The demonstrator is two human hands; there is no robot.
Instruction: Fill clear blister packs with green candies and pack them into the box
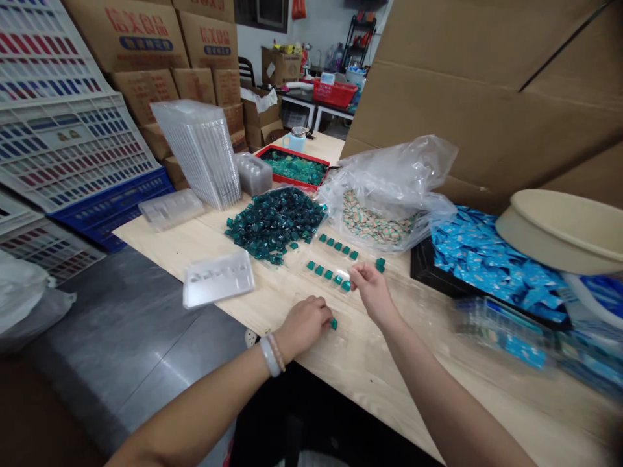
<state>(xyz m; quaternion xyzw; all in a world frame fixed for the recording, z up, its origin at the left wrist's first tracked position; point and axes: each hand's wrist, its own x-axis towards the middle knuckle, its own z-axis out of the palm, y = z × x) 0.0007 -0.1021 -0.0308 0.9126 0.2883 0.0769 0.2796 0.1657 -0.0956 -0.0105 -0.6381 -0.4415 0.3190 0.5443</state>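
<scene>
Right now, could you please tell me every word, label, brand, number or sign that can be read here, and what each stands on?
"信美食品": red print on the big carton at upper left.
"信美食品": smaller red print on the carton to its right.
Blue ovals below both: characters too blurred to read.
Red print on the lower cartons: too blurred.
Blue packets: any print is too small.

Glossy grey floor [126,370], pale wood table [487,395], white back wall [321,29] with dark-framed window [271,13], black shelf rack [360,26].
</scene>
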